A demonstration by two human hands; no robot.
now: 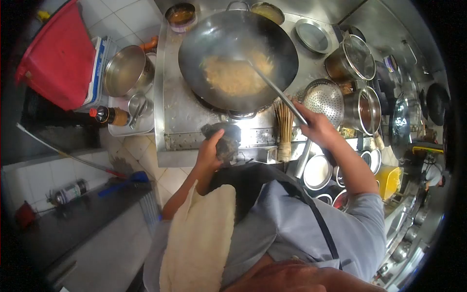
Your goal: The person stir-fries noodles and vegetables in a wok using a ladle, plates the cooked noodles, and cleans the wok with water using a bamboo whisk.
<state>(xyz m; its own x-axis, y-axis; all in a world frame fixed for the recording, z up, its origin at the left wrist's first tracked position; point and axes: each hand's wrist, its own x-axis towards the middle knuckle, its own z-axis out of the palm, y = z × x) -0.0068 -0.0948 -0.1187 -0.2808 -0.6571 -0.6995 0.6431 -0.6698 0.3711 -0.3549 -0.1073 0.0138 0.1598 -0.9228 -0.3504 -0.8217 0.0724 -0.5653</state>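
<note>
A large dark wok (194,63) sits on the steel stove, with steaming, light brown food (233,75) in its bottom. My right hand (315,127) is closed around the long metal handle of a wok ladle or spatula (275,87); its head is lost in food and steam, so I cannot tell which. In front of the stove's near edge, my left hand (210,152) grips a dark, dirty rag (227,141). The rag is below the wok's near loop handle (242,115) and apart from it. A bamboo wok brush (284,129) stands between the wok and my right hand.
A perforated strainer (323,102) and steel pots (357,114) stand on the right, above several seasoning containers (317,171). Leftward are a steel pot (127,73), a sauce bottle (111,116) and a red bin (58,53). Another person (432,173) is at the far right.
</note>
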